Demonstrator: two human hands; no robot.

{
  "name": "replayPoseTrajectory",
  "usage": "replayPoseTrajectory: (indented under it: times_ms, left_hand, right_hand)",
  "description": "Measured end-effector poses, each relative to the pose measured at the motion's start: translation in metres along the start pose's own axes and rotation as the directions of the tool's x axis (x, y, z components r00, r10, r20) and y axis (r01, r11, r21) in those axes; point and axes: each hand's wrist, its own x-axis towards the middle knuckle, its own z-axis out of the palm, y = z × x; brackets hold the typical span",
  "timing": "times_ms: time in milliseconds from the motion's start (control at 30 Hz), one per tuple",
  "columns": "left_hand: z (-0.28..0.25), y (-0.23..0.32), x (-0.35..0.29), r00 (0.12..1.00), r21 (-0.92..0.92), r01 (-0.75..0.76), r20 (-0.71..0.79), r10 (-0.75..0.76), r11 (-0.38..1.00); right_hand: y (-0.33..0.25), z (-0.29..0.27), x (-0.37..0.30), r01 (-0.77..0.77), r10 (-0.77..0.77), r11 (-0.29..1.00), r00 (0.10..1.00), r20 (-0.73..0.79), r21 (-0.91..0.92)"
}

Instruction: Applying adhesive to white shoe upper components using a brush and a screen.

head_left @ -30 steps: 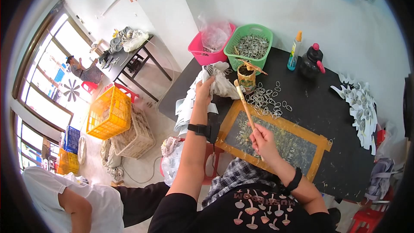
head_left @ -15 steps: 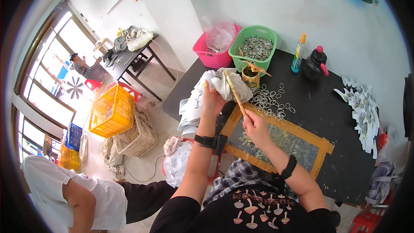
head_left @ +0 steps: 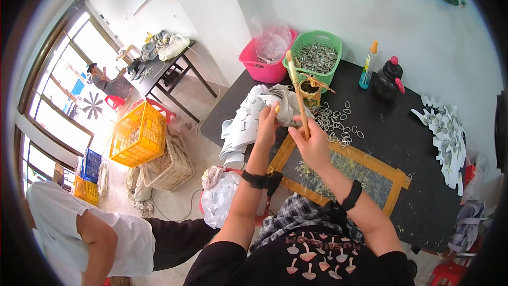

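Head view, items as I log them from my remote seat: one grey-white bundle (head_left: 286, 100), raised over the black table (head_left: 418, 201), between both hands. Left hand (head_left: 268, 123): fingers clasped on the bundle's near left edge, thumb pointing up. Right hand (head_left: 313, 142): closed around the lower end of one wooden stick (head_left: 298, 95), fingers at the bundle's lower right edge; I cannot tell if they touch it. Stick: near upright, crossing in front of a tin (head_left: 311, 100). Just left of the bundle: white cut pieces (head_left: 242, 124), overlapping. Right of the tin: loose metal rings (head_left: 338, 126). Nearer me: one panel edged in yellow tape (head_left: 391, 169). Behind: green basket (head_left: 329, 77) of rings, pink basket (head_left: 262, 72) with a clear bag (head_left: 273, 44). Farther right: spray bottle (head_left: 367, 69), black jug (head_left: 388, 85).
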Motion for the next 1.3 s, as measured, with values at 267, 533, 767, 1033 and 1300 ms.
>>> replayPoseTrajectory:
  times_ms: [267,533,767,1033,1300]
  left_hand:
    - [0.025,0.006,-0.023,0.979,0.237,-0.191,-0.025,0.203,0.952]
    - [-0.003,-0.003,0.001,0.996,0.057,0.052,-0.072,-0.048,0.997]
    - [-0.018,-0.014,0.072,0.934,0.482,-0.303,-0.024,0.358,0.822]
    - [-0.024,0.019,0.071,0.824,0.953,-0.18,0.011,0.566,0.243]
    - [0.004,0.026,-0.048,0.923,0.196,0.169,0.312,-0.225,0.966]
  right_hand:
    - [0.003,0.019,0.03,0.125,-0.124,0.992,0.989,-0.078,0.018]
    - [0.014,0.005,0.012,0.041,-0.03,0.996,0.99,-0.141,0.082]
    - [0.01,-0.013,-0.005,-0.034,0.037,0.999,0.996,-0.082,0.033]
    - [0.01,-0.016,-0.003,-0.053,0.057,0.997,0.996,-0.073,0.058]
    - [0.012,-0.014,-0.005,0.038,-0.044,0.984,0.999,-0.027,-0.174]
